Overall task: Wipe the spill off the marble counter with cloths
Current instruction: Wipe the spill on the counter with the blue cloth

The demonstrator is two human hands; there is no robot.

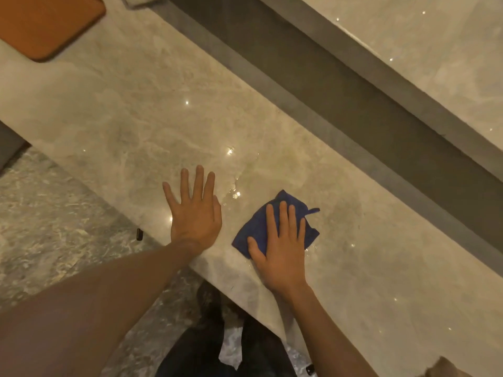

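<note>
Pressing blue cloth (275,227) under right hand (281,251); orange mat (46,25) well apart

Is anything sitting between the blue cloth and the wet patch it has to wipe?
Nothing visible. The blue cloth, under the flat right hand, lies just right of the wet patch. The left hand rests flat at the patch's left edge, not in the path.

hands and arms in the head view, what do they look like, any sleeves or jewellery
Both forearms are bare as far up as the frame shows, with no sleeve in view. The left hand and the right hand wear no gloves, and no ring, watch or bracelet shows on the fingers or wrists. The fingernails look short and plain. Below the arms, dark trousers are visible.
</note>
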